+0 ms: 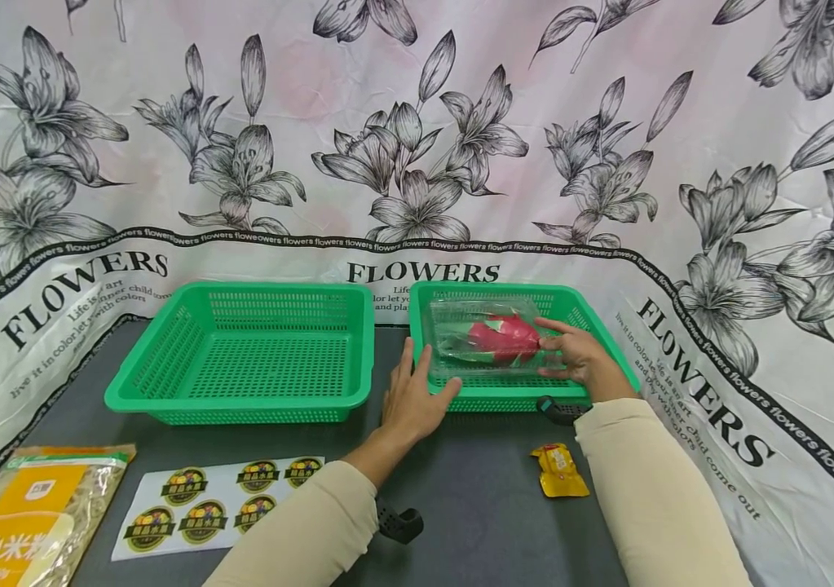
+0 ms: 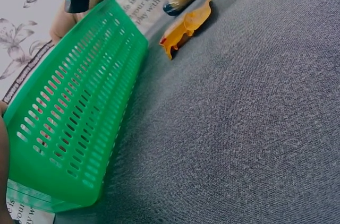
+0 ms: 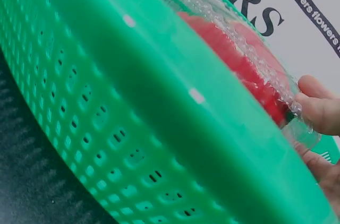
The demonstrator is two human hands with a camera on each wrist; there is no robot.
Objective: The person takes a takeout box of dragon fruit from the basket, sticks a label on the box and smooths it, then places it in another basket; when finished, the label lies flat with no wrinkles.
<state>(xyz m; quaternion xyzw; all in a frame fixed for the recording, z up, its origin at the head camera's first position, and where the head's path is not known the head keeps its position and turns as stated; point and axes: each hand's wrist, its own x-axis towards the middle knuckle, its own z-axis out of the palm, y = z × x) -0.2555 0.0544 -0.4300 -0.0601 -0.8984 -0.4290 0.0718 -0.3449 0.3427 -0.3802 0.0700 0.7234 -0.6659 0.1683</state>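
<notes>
A clear plastic box (image 1: pixel 453 318) lies inside the right green basket (image 1: pixel 475 401), with a red dragon fruit (image 1: pixel 506 337) in it. My right hand (image 1: pixel 581 356) holds the box's right end. In the right wrist view, that hand's fingers (image 3: pixel 321 112) pinch the clear plastic beside the red fruit, while the basket rim hides the lower part. My left hand (image 1: pixel 414 399) is at the near left corner of the same basket, fingers spread and straight. Whether it touches the rim or the box is hard to tell.
A second green basket (image 1: pixel 240 404) stands to the left. Nearer lie a sheet of round fruit stickers (image 1: pixel 222 534), a bag with a yellow label (image 1: pixel 38 514) and a small yellow packet (image 1: pixel 560 471). A floral cloth (image 1: pixel 417 212) hangs behind the dark tabletop (image 1: pixel 483 505).
</notes>
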